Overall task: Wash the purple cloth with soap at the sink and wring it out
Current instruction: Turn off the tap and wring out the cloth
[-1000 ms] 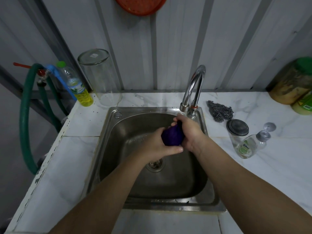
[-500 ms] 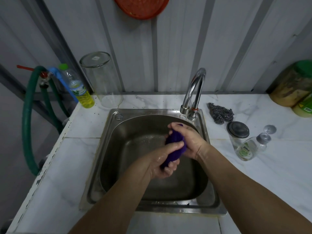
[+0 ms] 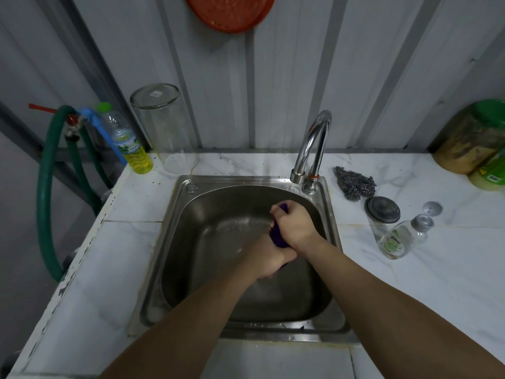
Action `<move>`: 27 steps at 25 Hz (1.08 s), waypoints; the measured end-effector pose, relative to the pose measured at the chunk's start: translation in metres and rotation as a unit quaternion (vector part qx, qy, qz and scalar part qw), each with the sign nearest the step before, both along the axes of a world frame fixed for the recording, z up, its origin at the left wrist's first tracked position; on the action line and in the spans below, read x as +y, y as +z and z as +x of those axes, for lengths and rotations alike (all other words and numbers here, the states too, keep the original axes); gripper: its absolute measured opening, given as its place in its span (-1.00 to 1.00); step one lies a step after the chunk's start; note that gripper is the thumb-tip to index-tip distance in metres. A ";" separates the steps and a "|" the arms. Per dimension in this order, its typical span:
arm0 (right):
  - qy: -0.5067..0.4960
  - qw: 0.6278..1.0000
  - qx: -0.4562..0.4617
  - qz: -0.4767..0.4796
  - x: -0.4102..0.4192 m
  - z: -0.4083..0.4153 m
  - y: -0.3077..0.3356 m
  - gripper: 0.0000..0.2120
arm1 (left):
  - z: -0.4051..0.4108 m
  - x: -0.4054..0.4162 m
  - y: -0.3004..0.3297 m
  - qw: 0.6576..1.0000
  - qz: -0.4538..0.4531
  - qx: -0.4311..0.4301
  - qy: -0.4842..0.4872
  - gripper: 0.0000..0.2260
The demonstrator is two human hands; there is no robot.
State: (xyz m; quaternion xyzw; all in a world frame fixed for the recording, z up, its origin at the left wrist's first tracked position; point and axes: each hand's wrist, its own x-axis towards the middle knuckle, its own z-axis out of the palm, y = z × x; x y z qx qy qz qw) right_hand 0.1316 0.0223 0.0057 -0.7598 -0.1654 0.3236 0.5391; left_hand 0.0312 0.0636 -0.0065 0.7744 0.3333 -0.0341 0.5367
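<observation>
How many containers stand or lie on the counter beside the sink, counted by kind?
Plastic bottles: 2, yellow-liquid bottle, soap bottle lying on its side
Glass jars: 2, upturned jar, lidded jar
Green-lidded tubs: 2
Total: 6

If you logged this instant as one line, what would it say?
step: wringing | purple cloth: bunched over sink | left hand: grips lower end | right hand: grips upper end | faucet: no stream visible

Most of the purple cloth (image 3: pixel 277 236) is hidden from you inside the right hand (image 3: pixel 295 228) and left hand (image 3: pixel 269 259). The picture's edges cut off the red basket (image 3: pixel 229 12) and green-lidded jar (image 3: pixel 475 138).
</observation>
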 end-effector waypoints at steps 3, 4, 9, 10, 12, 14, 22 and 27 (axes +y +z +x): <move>-0.023 0.997 0.070 0.036 -0.011 0.005 0.008 -0.74 | -0.012 0.013 0.014 0.991 -0.036 -0.127 -0.020 -0.79; -0.017 0.994 0.094 0.056 -0.017 0.005 0.012 -0.73 | -0.016 0.017 0.019 0.990 -0.024 -0.135 -0.017 -0.78; 0.137 0.986 -0.068 0.072 -0.048 0.013 0.039 -0.91 | -0.037 0.030 0.029 0.989 -0.054 -0.136 0.005 -0.94; 0.162 0.980 -0.089 0.075 -0.053 0.015 0.044 -0.93 | -0.039 0.031 0.031 0.987 -0.078 -0.136 0.026 -0.92; 0.173 0.974 -0.123 0.073 -0.062 0.016 0.053 -0.86 | -0.040 0.031 0.032 0.988 -0.069 -0.137 0.019 -0.88; 0.144 0.974 -0.167 0.059 -0.066 0.013 0.059 -0.86 | -0.041 0.031 0.033 0.988 -0.048 -0.148 -0.014 -0.70; 0.179 0.972 -0.102 0.116 -0.078 0.001 0.078 -0.73 | -0.042 0.032 0.046 0.979 0.101 -0.154 -0.081 -0.42; 0.242 0.956 -0.134 0.098 -0.076 -0.002 0.110 -0.67 | -0.042 0.026 0.069 0.981 0.039 -0.150 -0.121 -0.61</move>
